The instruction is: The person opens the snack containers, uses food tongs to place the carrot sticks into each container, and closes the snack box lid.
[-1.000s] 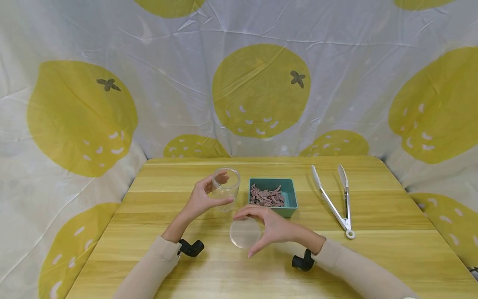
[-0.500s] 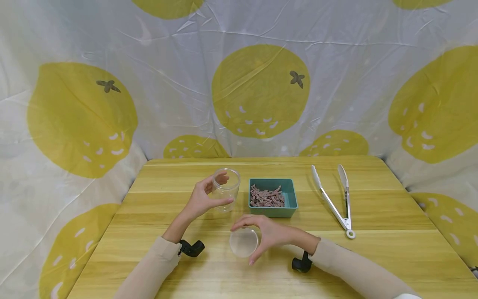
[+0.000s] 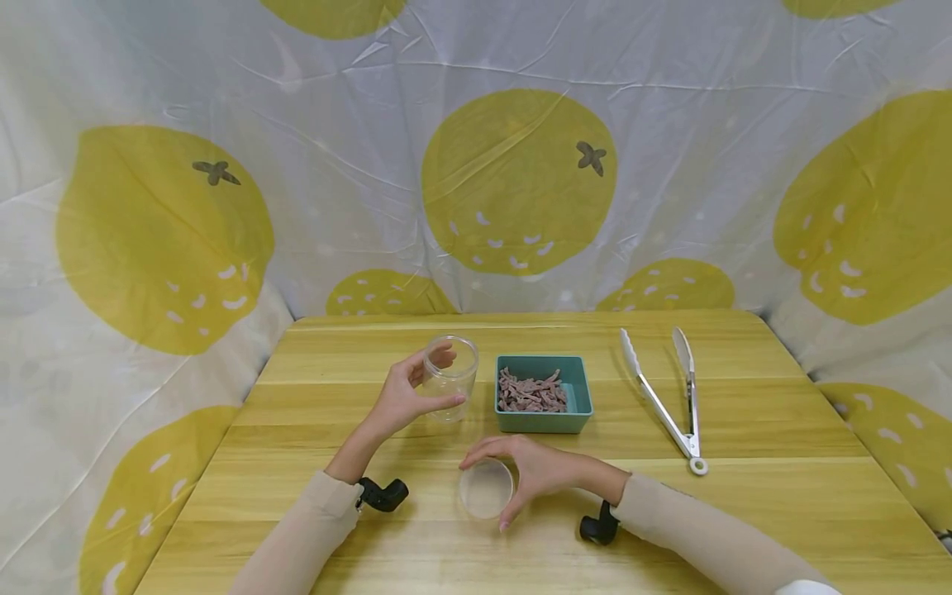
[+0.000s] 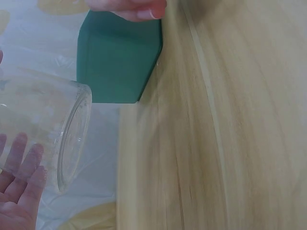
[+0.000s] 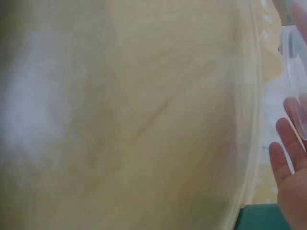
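Note:
A clear open-topped jar stands upright left of centre on the table. My left hand grips its side, fingers round the far left and thumb along the near side; the left wrist view shows the fingers through the jar wall. Nearer the front, my right hand holds a round clear lid low over the wood. Its fingers reach the far edge, while the thumb is at the near right edge. Behind the right hand is a teal box of dark reddish-brown strips.
Spread metal tongs with white tips lie to the right on the wooden table. A lemon-print curtain hangs behind and at both sides. Black wrist cameras sit under the sleeves.
My right hand and the lid have come down and towards the front edge, away from the teal box. The left hand and the jar have stayed where they were.

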Action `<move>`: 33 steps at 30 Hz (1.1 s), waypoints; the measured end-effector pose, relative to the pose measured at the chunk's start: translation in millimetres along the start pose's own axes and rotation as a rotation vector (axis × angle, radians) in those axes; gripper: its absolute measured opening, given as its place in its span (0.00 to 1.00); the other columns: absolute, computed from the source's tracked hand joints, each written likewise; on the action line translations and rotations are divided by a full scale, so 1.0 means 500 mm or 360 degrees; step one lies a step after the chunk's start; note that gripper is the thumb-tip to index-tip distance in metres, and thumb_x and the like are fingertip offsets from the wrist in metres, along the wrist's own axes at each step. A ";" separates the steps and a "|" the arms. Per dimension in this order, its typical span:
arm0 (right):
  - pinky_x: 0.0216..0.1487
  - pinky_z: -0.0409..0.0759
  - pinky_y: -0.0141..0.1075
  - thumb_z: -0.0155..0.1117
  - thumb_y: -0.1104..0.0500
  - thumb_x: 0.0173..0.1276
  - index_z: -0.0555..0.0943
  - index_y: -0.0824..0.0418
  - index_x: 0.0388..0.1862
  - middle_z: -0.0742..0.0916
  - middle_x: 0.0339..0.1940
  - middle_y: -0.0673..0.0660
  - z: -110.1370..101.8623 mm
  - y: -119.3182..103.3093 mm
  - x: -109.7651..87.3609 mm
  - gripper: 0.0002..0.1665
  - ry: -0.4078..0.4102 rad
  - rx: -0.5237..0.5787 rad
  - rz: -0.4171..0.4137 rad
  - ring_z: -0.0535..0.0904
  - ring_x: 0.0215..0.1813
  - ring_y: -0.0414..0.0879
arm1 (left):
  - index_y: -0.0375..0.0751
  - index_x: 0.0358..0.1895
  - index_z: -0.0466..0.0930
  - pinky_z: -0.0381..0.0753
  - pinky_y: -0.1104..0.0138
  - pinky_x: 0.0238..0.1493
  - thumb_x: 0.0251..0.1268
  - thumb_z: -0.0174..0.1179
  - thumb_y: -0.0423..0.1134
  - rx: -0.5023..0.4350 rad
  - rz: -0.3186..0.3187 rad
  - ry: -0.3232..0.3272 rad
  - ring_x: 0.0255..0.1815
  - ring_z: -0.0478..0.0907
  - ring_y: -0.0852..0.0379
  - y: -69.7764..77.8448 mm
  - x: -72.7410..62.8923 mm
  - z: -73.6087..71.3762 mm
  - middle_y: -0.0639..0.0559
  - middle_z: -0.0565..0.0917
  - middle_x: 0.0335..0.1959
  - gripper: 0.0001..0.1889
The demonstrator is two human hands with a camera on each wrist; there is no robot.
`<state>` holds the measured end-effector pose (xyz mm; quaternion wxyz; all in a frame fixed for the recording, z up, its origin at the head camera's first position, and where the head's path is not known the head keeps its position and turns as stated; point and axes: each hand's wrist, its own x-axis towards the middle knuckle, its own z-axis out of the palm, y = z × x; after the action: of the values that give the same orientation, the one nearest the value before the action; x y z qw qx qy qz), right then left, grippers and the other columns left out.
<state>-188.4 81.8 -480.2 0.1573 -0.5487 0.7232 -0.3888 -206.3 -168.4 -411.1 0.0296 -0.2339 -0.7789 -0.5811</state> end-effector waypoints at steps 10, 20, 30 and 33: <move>0.68 0.68 0.39 0.88 0.52 0.43 0.77 0.58 0.67 0.80 0.64 0.46 0.002 0.021 -0.002 0.50 -0.0036 0.0023 0.0076 0.69 0.66 0.41 | 0.37 0.69 0.70 0.66 0.45 0.68 0.51 0.75 0.26 -0.0002 -0.0011 0.0001 0.65 0.73 0.36 -0.003 0.000 0.000 0.35 0.79 0.60 0.39; 0.66 0.69 0.38 0.88 0.54 0.42 0.77 0.59 0.66 0.80 0.63 0.48 0.006 0.029 -0.006 0.50 -0.0054 0.0016 0.0047 0.70 0.65 0.40 | 0.44 0.71 0.70 0.66 0.47 0.69 0.50 0.76 0.27 0.0007 -0.0024 0.0025 0.65 0.73 0.41 -0.079 0.011 -0.002 0.39 0.80 0.61 0.42; 0.66 0.69 0.37 0.89 0.54 0.41 0.77 0.60 0.66 0.80 0.62 0.50 0.007 0.032 -0.006 0.50 -0.0074 0.0005 0.0045 0.70 0.64 0.40 | 0.54 0.69 0.72 0.66 0.51 0.69 0.50 0.78 0.31 -0.0001 -0.0034 0.0038 0.65 0.75 0.50 -0.086 0.012 0.000 0.48 0.81 0.60 0.41; 0.65 0.69 0.37 0.89 0.53 0.41 0.78 0.58 0.65 0.80 0.61 0.49 0.008 0.029 -0.005 0.49 -0.0080 -0.0022 0.0070 0.69 0.64 0.40 | 0.53 0.70 0.72 0.65 0.51 0.70 0.50 0.78 0.31 -0.0019 -0.0028 0.0040 0.66 0.74 0.49 -0.089 0.011 0.001 0.48 0.80 0.62 0.41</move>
<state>-194.5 83.9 -493.9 0.1802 -0.5433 0.7337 -0.3661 -228.9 -175.8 -449.1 0.0326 -0.2199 -0.7770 -0.5890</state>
